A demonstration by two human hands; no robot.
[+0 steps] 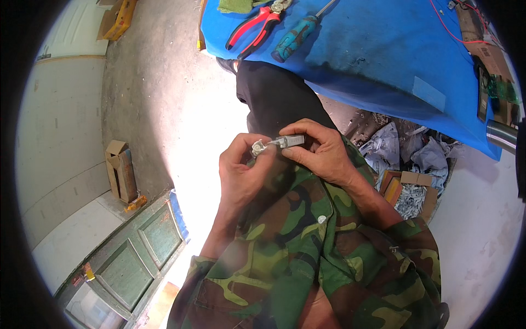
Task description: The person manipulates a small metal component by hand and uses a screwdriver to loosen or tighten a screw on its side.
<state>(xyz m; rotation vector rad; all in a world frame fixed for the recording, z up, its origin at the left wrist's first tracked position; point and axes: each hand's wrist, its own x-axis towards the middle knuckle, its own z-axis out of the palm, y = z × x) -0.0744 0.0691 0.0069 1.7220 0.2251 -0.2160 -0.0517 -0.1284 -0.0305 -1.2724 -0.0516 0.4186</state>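
Note:
Above my lap, my left hand (pixel 244 167) pinches a small whitish fitting (pixel 258 147) between thumb and fingers. My right hand (pixel 320 151) grips a small pale rectangular block (pixel 294 141), thumb below and forefinger on top. The two pieces meet or nearly meet between my hands; I cannot tell whether they are joined. On the blue-covered table beyond lie pliers with red and black handles (pixel 253 34) and a screwdriver with a worn teal handle (pixel 295 38), both out of my hands' reach at this moment.
A green cloth (pixel 236 5) lies at the table's (pixel 367 49) far edge. Below the table on the right are plastic bags (pixel 383 147) and an open carton (pixel 416 178) of small metallic-looking pieces. A tall cardboard box (pixel 121 172) stands on the floor at left, near a green panelled door (pixel 129 268).

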